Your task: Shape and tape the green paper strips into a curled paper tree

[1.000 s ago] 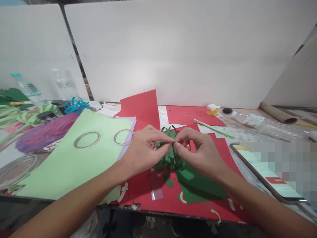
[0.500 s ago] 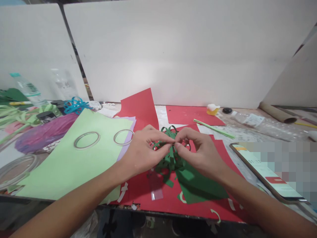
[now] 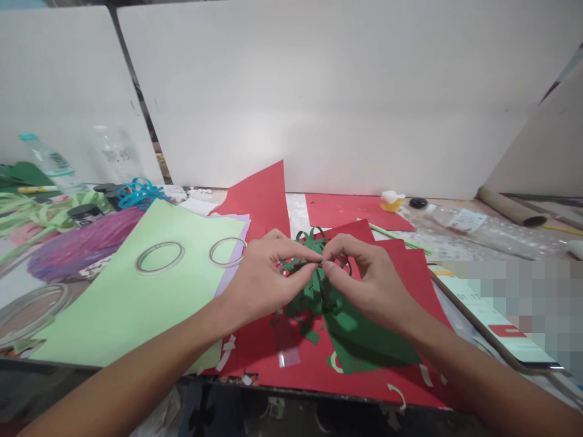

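In the middle of the view, a green bundle of curled paper strips point(image 3: 310, 295) hangs below and around my fingertips. My left hand point(image 3: 266, 267) pinches it between thumb and forefinger from the left. From the right, my right hand point(image 3: 364, 270) pinches the same spot, its thumb and forefinger tips almost meeting the left ones. Exactly which strip each hand grips is hidden by the fingers. Beneath the right hand lies a green paper sheet point(image 3: 368, 343), on top of red paper sheets point(image 3: 314, 379). A clear strip of plastic or tape point(image 3: 288, 352) lies left of it.
A light green sheet point(image 3: 136, 309) at left carries two tape rolls point(image 3: 160, 244). Further left are a purple plastic bag point(image 3: 86, 246), a blue paper-strip bundle point(image 3: 142, 194) and a bottle point(image 3: 52, 161). A phone point(image 3: 496, 328) lies at right; white panels point(image 3: 319, 97) stand behind.
The red sheets behind and right of my hands have shifted and lifted slightly, covering more of the light green strips and the phone's edge. My hands stay nearly in place, still pinching the green strips.
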Available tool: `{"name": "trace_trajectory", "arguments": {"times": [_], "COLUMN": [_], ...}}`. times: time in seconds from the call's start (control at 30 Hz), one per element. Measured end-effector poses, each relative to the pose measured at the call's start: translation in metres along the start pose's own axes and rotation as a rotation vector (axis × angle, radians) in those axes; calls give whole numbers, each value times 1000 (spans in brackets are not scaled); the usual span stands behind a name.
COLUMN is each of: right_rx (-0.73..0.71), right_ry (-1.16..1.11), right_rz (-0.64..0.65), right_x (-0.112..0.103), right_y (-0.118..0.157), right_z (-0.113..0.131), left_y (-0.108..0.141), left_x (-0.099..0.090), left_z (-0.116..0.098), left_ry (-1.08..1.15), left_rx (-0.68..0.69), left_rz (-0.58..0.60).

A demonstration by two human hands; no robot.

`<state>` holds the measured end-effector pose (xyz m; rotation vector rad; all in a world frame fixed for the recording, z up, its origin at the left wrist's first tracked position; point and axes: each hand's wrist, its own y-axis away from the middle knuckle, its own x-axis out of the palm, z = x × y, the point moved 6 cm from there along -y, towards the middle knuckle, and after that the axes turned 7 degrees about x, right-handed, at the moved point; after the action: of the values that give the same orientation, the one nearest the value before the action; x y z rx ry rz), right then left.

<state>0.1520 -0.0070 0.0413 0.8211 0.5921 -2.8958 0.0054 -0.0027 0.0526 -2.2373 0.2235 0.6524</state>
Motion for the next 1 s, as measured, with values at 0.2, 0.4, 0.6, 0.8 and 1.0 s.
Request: {"name": "trace_trajectory", "arguments": {"times": [0.2,0.4,0.6,0.8,1.0], "right_rx": [-9,4,0,-2,-19], "right_ry": [19,18,-5,-3,-20], "right_rz": [7,1,5,2,13], "right_x": [0,0,1,0,-1], "right_y": [0,0,0,0,0], "right_z": [0,0,0,0,0], "left_y": [1,1,0,-2,-1], "left_x": [0,0,1,0,0], "left_z": [1,0,1,-3,-5], "left_ry": [-3,0,-3,-82,-100], "left_rx": [-12,1,-13,86,129], "left_rz": [-4,3,20,39,1]}}
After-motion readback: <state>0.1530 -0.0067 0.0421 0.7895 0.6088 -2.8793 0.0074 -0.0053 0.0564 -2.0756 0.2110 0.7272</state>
